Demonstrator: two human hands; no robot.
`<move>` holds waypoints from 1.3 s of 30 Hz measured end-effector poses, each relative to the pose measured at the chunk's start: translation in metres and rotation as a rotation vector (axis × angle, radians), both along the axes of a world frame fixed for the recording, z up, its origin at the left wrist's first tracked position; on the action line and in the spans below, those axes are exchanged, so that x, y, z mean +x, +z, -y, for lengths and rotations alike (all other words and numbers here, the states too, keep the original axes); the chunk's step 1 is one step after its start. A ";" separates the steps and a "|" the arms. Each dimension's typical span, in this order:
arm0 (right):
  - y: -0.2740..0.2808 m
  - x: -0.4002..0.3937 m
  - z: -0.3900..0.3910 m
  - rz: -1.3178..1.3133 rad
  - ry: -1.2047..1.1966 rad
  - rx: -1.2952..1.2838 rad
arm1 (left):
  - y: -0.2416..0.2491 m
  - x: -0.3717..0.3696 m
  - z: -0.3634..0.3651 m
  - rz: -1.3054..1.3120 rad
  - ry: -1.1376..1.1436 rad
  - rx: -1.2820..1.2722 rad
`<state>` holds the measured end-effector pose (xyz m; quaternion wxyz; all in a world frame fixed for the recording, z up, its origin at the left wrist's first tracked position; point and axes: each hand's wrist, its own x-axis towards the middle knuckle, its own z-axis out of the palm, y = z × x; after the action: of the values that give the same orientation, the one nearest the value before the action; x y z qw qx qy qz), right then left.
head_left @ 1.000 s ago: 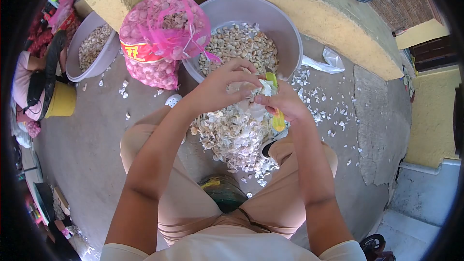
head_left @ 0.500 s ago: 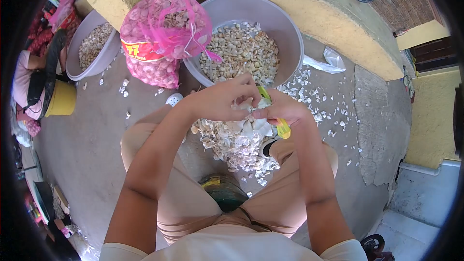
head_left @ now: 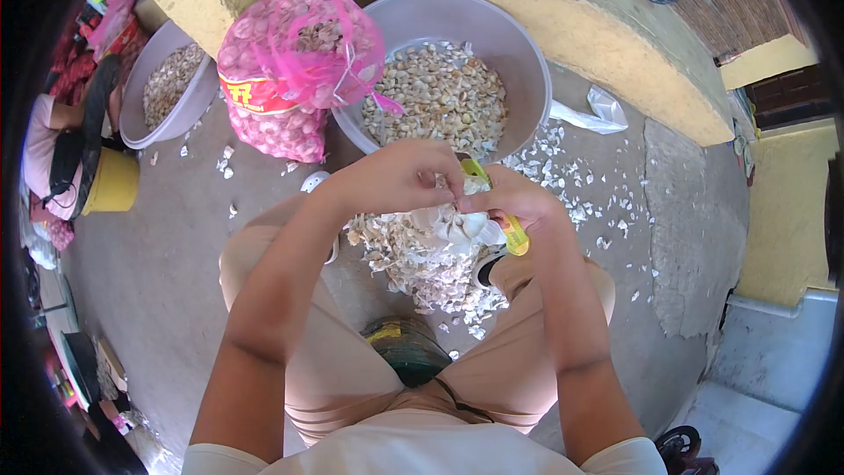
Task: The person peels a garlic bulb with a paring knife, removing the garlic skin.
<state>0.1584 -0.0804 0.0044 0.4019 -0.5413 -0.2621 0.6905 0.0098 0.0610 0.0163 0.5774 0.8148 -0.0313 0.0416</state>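
Observation:
Fingers of my left hand [head_left: 406,180] pinch at a white garlic bulb [head_left: 459,229], just above a heap of garlic skins [head_left: 413,266]. My right hand [head_left: 520,197] is closed around a yellow-green tool [head_left: 517,237], whose kind I cannot make out; its ends stick out above and below the hand. The right thumb presses in beside the left fingertips at the top of the bulb. Beyond the hands stands a big grey tub [head_left: 527,62] of loose garlic cloves [head_left: 448,92]. Touching the tub's left side is a pink mesh bag [head_left: 281,62] full of garlic bulbs.
Skin scraps lie scattered over the concrete floor [head_left: 580,211], and white plastic [head_left: 602,113] lies right of the tub. A low yellow wall [head_left: 633,53] curves behind. At left another person [head_left: 53,136] sits by a yellow bucket [head_left: 112,180] and a second tub [head_left: 195,92].
The left hand has shifted slightly left and down, its fingers still at the bulb. The right hand has turned a little, and more of the tool's lower end shows.

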 end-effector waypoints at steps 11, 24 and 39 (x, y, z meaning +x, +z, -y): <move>0.006 -0.004 0.000 0.313 0.298 -0.040 | 0.006 -0.007 0.014 -0.073 -0.129 0.257; -0.005 0.000 -0.003 0.070 0.037 -0.084 | 0.001 -0.009 0.018 -0.139 0.085 0.289; 0.001 0.014 0.003 -0.077 -0.164 0.019 | 0.000 -0.002 0.010 -0.071 0.295 0.001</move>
<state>0.1719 -0.0836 0.0053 0.4721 -0.5299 -0.2077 0.6731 0.0073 0.0506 0.0161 0.5654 0.8117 0.1094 0.0972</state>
